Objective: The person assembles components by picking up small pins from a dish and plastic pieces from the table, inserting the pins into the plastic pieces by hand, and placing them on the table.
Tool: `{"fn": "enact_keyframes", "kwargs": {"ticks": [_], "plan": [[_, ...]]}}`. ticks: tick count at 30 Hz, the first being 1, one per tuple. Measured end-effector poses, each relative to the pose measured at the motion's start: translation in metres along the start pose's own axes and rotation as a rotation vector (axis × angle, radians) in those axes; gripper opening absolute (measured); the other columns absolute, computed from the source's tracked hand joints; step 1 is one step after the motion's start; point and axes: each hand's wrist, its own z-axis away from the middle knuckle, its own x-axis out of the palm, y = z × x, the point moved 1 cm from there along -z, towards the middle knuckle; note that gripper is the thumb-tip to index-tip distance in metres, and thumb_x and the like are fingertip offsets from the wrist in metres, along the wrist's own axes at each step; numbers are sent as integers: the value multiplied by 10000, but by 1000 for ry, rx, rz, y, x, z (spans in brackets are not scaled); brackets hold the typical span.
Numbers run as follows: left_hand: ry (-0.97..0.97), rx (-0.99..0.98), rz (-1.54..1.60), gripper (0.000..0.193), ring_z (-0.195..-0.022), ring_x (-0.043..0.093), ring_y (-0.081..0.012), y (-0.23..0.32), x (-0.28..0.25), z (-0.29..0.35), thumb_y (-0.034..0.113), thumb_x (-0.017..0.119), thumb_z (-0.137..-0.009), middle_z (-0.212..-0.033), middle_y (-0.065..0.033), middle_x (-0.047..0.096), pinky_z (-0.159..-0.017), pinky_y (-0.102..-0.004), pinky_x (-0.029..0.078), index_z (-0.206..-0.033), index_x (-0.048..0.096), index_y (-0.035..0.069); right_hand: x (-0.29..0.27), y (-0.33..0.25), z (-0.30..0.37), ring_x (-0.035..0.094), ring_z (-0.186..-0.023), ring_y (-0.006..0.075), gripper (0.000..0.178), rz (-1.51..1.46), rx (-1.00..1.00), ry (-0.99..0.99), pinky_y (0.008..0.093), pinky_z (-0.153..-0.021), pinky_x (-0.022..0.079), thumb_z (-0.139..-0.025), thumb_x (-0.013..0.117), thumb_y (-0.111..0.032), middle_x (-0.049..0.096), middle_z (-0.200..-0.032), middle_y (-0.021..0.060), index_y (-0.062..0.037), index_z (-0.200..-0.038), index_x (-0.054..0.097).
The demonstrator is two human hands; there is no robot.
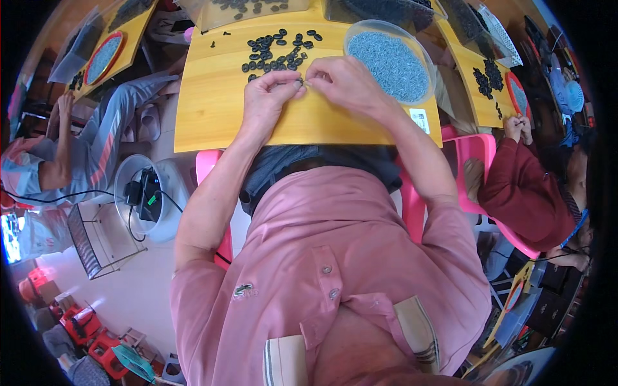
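Note:
Over the near part of the yellow table, my left hand (265, 103) is closed in a pinch on a small black oval piece (300, 82), most of it hidden by the fingertips. Close beside it, my right hand (347, 82) also has thumb and forefinger pinched together; whatever lies between them is too small to make out. Just beyond my hands lies a loose pile of black oval pieces (262, 56). To the right of the pile, a round clear tub (430, 71) holds a heap of small silvery-blue pins (388, 64).
At the table's (212, 103) far edge stand a clear bin (251, 19) with dark pieces and another bin (386, 14). A white label (420, 120) sits near the right edge. Co-workers sit at tables left and right; a pink chair (476, 154) is at the right.

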Motion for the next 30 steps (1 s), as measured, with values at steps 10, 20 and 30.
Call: {"fn": "enact_keyframes", "kwargs": {"ticks": [10, 20, 30], "plan": [[-6, 13, -32, 192, -853, 705, -162, 1, 2, 2, -40, 680, -888, -954, -133, 720, -825, -258, 559, -1079, 666, -57, 6, 3, 2, 664, -676, 301, 212, -37, 9, 18, 381, -650, 508, -872, 628, -201, 681, -748, 155, -26, -952, 715], [8, 36, -6, 195, -861, 717, -192, 1, 1, 3, -38, 687, -889, -960, -160, 720, -821, -269, 569, -1077, 651, -70, 12, -4, 4, 683, -667, 303, 251, -154, 113, 31, 395, -646, 519, -910, 590, -226, 713, -758, 148, 4, -913, 689], [69, 37, 99, 182, -868, 709, -203, 0, 1, -2, -40, 674, -896, -963, -143, 701, -820, -277, 572, -1076, 655, -59, -6, 10, -8, 650, -636, 183, 203, -310, 195, 61, 322, -611, 510, -904, 620, -170, 696, -748, 122, 13, -919, 706]]}}
